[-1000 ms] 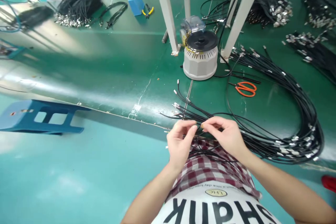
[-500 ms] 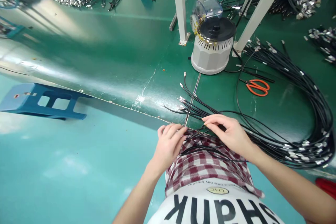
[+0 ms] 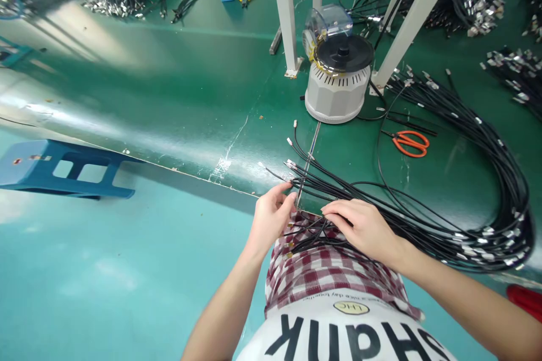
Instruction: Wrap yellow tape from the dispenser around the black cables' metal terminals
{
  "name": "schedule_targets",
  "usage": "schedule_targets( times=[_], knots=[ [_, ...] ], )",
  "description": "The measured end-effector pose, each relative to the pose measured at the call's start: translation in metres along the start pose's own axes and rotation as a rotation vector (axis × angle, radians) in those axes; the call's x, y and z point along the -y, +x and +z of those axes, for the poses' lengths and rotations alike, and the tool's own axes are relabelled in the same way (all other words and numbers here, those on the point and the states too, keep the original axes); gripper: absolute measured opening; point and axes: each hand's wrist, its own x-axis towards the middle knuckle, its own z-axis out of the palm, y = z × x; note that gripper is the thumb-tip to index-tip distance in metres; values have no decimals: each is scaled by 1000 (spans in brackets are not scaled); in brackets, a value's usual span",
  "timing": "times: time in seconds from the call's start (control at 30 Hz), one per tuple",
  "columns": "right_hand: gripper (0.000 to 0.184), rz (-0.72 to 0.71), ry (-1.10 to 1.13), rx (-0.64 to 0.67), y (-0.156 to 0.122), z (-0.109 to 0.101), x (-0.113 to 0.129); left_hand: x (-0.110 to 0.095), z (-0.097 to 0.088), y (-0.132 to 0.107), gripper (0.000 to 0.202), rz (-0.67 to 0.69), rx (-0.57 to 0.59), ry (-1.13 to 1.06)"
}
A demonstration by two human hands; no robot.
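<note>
A bundle of black cables point(image 3: 334, 186) with metal terminals crosses the green bench edge onto my checked lap point(image 3: 326, 268). My left hand point(image 3: 270, 219) curls around the cables near their ends, to the left of a thin metal ruler point(image 3: 309, 166). My right hand point(image 3: 363, 228) lies lower on the bundle, with its fingers curved down over the cables. More of the same cable runs off to the right in a large loop point(image 3: 495, 220). Part of the bundle is hidden under my right hand.
A white cable-winding machine point(image 3: 339, 84) stands between white posts point(image 3: 284, 11) on the green bench point(image 3: 169, 118). Orange scissors point(image 3: 409, 144) lie beside the loop. Several cable bundles lie farther back. A blue stool point(image 3: 63, 172) stands on the teal floor at left.
My left hand has risen and moved left along the cables. My right hand has slid down and left. More cable ends now lie across my lap.
</note>
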Motion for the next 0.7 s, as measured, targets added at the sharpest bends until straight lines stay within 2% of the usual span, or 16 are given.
schedule_targets(
  times=[0.07, 0.17, 0.3, 0.4, 0.53, 0.6, 0.7],
  knots=[
    [19, 10, 26, -15, 0, 0, -1, -6, 6, 7, 43, -28, 32, -154],
    [18, 17, 50, -29, -1, 0, -1, -10, 18, 12, 37, 18, -19, -334],
    [18, 12, 56, -15, -1, -1, -3, -12, 34, 19, 32, 74, -75, -409],
    [19, 14, 66, -9, 0, 0, -6, -17, 41, 25, 32, 82, -52, -451],
    [19, 15, 96, -7, 1, 1, -7, -26, 49, 29, 34, 112, -37, -611],
    [19, 22, 155, -6, 1, -4, -3, -31, 52, 28, 33, 139, -39, -667],
    [17, 84, 341, -70, 4, -24, 6, -39, 54, 20, 27, 175, -37, -665]
  ],
)
